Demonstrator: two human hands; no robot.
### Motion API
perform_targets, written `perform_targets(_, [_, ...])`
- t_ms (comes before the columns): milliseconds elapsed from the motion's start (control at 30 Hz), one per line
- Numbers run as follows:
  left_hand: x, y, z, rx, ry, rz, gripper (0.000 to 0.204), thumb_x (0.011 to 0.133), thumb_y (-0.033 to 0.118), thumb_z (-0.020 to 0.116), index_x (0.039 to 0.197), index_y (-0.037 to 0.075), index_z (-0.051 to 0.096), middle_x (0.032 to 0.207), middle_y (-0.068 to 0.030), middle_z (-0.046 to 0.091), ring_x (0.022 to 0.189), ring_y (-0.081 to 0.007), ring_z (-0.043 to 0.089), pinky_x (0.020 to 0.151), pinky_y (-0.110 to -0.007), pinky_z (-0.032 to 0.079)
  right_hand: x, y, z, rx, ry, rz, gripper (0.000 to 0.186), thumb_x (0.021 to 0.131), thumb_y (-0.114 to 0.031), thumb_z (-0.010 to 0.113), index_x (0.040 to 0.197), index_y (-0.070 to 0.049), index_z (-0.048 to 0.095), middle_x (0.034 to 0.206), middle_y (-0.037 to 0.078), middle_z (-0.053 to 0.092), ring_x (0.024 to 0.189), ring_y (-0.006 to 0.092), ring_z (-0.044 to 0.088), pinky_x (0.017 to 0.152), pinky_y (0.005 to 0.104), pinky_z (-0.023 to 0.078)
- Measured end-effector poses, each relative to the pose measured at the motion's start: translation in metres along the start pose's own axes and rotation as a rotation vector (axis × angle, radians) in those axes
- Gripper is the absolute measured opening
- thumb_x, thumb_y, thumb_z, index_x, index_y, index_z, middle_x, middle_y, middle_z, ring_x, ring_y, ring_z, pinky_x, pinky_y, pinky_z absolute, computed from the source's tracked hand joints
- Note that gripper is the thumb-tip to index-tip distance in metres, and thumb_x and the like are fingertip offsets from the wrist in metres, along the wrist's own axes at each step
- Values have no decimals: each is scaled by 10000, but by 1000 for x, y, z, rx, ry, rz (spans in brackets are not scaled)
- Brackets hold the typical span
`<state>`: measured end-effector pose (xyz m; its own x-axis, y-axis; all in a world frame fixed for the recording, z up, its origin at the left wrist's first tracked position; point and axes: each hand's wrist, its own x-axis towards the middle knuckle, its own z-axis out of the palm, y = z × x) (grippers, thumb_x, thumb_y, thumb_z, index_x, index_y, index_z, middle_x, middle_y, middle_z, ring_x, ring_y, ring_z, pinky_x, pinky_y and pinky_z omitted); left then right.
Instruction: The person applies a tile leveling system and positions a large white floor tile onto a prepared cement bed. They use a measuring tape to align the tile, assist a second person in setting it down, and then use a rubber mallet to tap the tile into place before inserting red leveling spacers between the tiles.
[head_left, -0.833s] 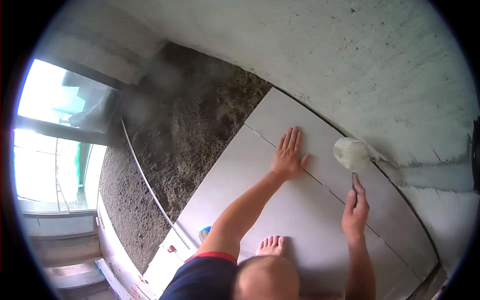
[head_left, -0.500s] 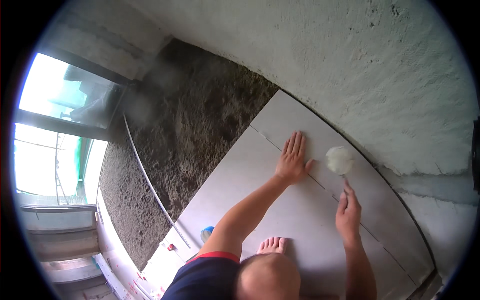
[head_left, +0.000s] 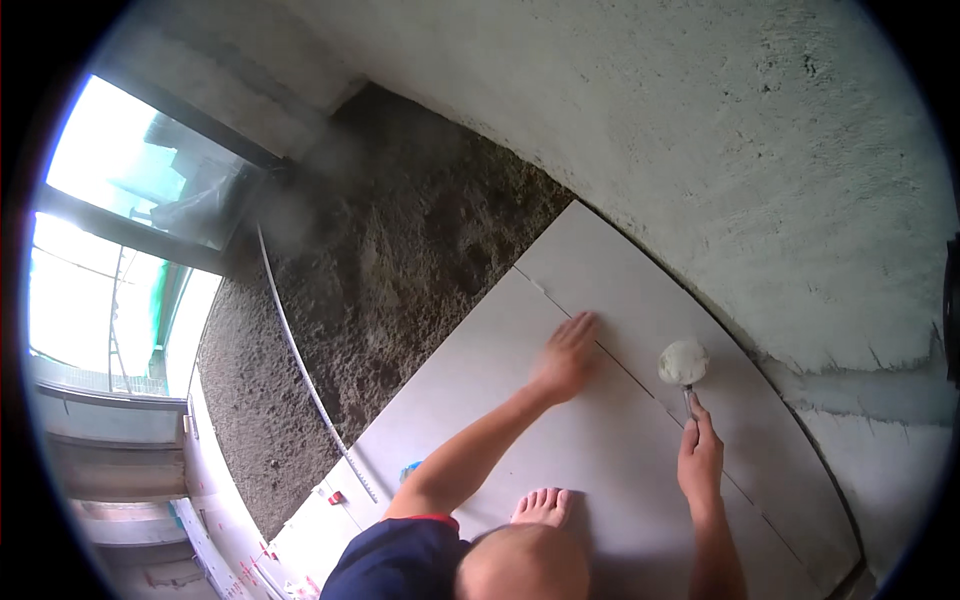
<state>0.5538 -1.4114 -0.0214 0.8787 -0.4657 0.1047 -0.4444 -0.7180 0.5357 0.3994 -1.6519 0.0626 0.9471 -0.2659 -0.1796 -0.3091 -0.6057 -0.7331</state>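
Observation:
My left hand [head_left: 568,357] is over a large pale floor tile [head_left: 490,360], fingers stretched out and slightly smeared by motion. Its fingertips reach the dark joint between that tile and the narrower pale tile [head_left: 600,260] along the wall. Whether the palm touches the surface cannot be made out. In my right hand [head_left: 702,455] is the handle of a mallet with a round, whitish head [head_left: 684,362]. That head hangs over or rests on the wall-side tile; the gap, if any, is not visible.
Rough dark mortar [head_left: 400,220] covers the floor beyond the tiles. A long white strip [head_left: 300,370] lies across it, near a small red piece [head_left: 335,497]. A plastered wall [head_left: 760,180] runs along the right. My bare foot [head_left: 541,507] stands on the tile; a window [head_left: 110,300] is at left.
My left hand has drawn back from the wall-side tile toward me, to the joint. The mallet head, blurred before, now shows sharply with its metal shaft. The whole view has shifted slightly.

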Motion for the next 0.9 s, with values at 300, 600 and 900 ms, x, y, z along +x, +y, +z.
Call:
perform_targets(300, [65,-106,-63,-139,385,-562,222,876,155,571,1022,42,694,893,-193,679,829,-359,651,725,-417,506,-8,-7,9,3,-24,142,380,1002,-105,417,1378,-100,473,1271,197,589,1163,359,577,933,393,479])
perform_targets(600, [92,-152,-79,-239,-51,-753,312,859,325,611,790,42,722,771,-197,671,788,-333,672,698,-423,519,-12,-3,20,10,45,110,388,999,-123,438,1385,-111,465,1267,203,592,1152,363,587,916,399,484])
perform_targets(900, [108,-145,-103,17,-271,-674,438,894,336,536,605,54,705,578,-76,666,625,-246,669,721,-359,557,5,-34,-12,81,-98,399,409,1001,-103,420,1408,-105,452,1086,167,677,848,240,640,770,341,482])
